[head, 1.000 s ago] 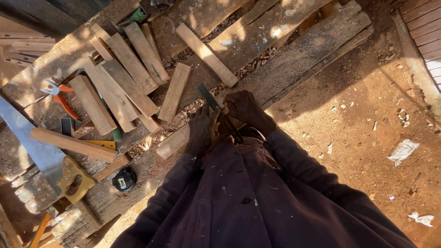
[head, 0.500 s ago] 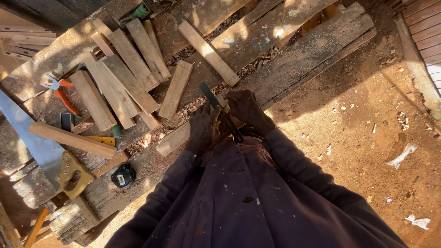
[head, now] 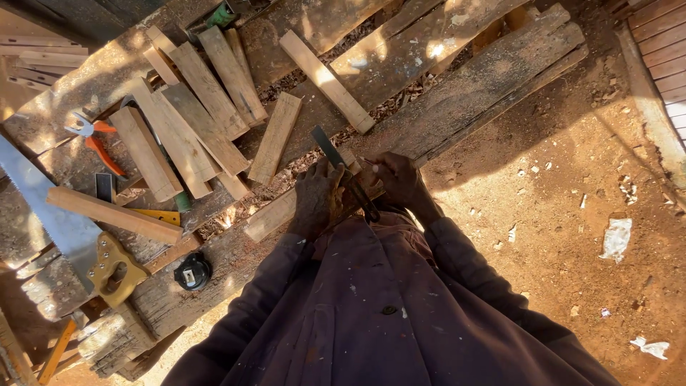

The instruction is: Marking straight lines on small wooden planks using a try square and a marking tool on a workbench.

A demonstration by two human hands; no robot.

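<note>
Seen from above, your left hand and right hand both clench a dark flat metal chisel, its blade pointing to eleven o'clock over a pale wooden strip on the rough plank counter, mid-cut; steady pressure seems needed.

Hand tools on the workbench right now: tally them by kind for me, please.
Handsaw: 1
Orange-handled pliers: 1
Black tape measure: 1
Dark flat tool, gripped by left hand and right hand: 1
Total: 4
</note>
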